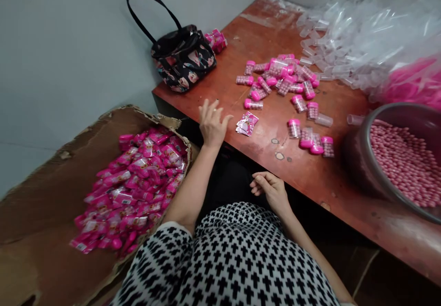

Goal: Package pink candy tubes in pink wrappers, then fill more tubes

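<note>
My left hand [212, 122] is open, its fingers spread over the near edge of the table, with nothing in it. Close to its right lies a small stack of pink printed sachets [247, 123]. My right hand [270, 190] hovers above my lap, just off the table edge, its fingers curled and the thumb against them; no object shows in it. Beyond the sachets is a pile of small clear bottles [277, 69] with pink caps, filled with pink beads. A few more bottles [294, 128] stand or lie nearer to me.
A dark bowl [361, 159] of pink beads [406, 163] sits at the right. Behind it are empty clear tubes [330, 53] and pink caps [413, 83] in plastic bags. A floral handbag [186, 62] rests at the left corner. Below, a cardboard box [44, 205] holds pink wrapped packs [134, 186].
</note>
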Tool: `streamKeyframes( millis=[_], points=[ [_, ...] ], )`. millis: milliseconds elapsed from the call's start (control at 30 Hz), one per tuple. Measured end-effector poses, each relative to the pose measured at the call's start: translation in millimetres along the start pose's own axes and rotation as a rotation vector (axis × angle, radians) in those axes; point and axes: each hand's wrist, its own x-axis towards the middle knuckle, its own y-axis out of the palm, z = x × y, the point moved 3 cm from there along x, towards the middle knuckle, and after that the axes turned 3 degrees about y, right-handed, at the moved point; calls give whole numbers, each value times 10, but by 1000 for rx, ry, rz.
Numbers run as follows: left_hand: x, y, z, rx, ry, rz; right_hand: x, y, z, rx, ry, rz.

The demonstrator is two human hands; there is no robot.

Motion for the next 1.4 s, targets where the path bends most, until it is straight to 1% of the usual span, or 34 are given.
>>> streamKeyframes(
  millis=[67, 133, 167, 233, 367, 433, 467, 533, 600, 667, 733, 767, 833, 867, 933, 967, 1033, 1100, 1133, 1167, 1200, 1267, 1300, 1333, 1367, 1400],
  points=[
    [-52, 128, -140, -28, 96, 150, 5, 24, 13, -2, 4, 6],
    [-113, 272, -211, -35, 149, 282, 0, 35, 24, -4, 4, 7],
    [-141, 332, -221, -31, 161, 321, -7, 36, 29, -6, 3, 8],
    [-181, 415, -208, -16, 163, 350, -24, 25, 48, -21, -3, 12],
    [-215, 463, -175, -10, 135, 305, 5, -37, 161, -67, -41, 30],
    [-236, 455, -208, -36, 122, 273, 100, -66, 269, -99, -97, 29],
    [-253, 444, -244, -57, 115, 251, 170, -77, 334, -114, -144, 7],
    [-311, 401, -363, -120, 101, 195, 341, -89, 472, -115, -277, -79],
    [-407, 335, -535, -216, 99, 151, 513, -87, 585, -49, -404, -171],
    [-532, 253, -720, -334, 92, 140, 654, -73, 640, 40, -436, -174],
    [-660, 174, -852, -454, 20, 152, 727, -83, 654, 117, -414, -145],
    [-718, 147, -883, -523, -57, 169, 732, -103, 652, 142, -400, -132],
    [-815, 134, -886, -690, -281, 223, 692, -161, 641, 137, -369, -99],
    [-856, 151, -876, -777, -404, 275, 657, -192, 632, 109, -346, -70],
    [-919, 210, -869, -927, -604, 414, 578, -253, 615, 11, -292, 0],
    [-943, 243, -876, -976, -670, 487, 543, -288, 616, -49, -280, 24],
    [-974, 293, -897, -1024, -740, 581, 501, -363, 650, -197, -296, 50],
    [-997, 325, -915, -1036, -781, 596, 512, -452, 740, -380, -350, 45],
    [-1009, 334, -922, -1039, -804, 584, 538, -506, 808, -492, -386, 12],
    [-1021, 340, -926, -1045, -833, 560, 575, -566, 889, -622, -424, -54],
    [-1031, 341, -929, -1052, -868, 525, 619, -632, 980, -766, -457, -159],
    [-1046, 330, -927, -1073, -949, 436, 712, -753, 1159, -1071, -479, -430],
    [-1048, 320, -925, -1087, -986, 392, 758, -795, 1229, -1213, -458, -552],
    [-1047, 309, -923, -1105, -1018, 353, 803, -821, 1277, -1334, -424, -639],
    [-1041, 299, -919, -1125, -1045, 319, 846, -831, 1303, -1431, -385, -688],
    [-1033, 289, -912, -1146, -1067, 290, 888, -828, 1307, -1507, -352, -701]
  ],
)
